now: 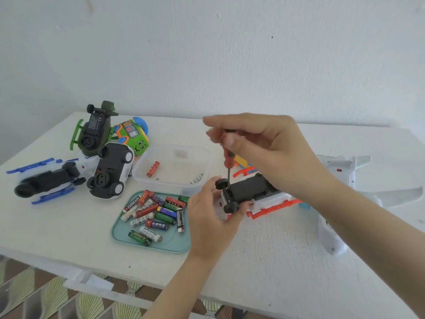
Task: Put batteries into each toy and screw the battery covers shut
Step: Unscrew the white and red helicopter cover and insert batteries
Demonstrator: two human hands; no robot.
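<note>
Bare worktop runs along the near edge. My left fingers grip the upturned red-and-white toy mid-worktop. My right fingers pinch the screwdriver upright on it. Just left, one tray of batteries. Behind, one tub holds one red battery. Far left, four toys.

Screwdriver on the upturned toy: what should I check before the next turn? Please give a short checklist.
1. Right hand pinches the screwdriver handle: ok.
2. Screwdriver about upright, tip down at the toy's black underside: ok.
3. Left hand grips the toy at its wheel end: ok.
4. Tip seated in the screw: cannot tell, too small.
5. Cover lying flush: cannot tell.
</note>
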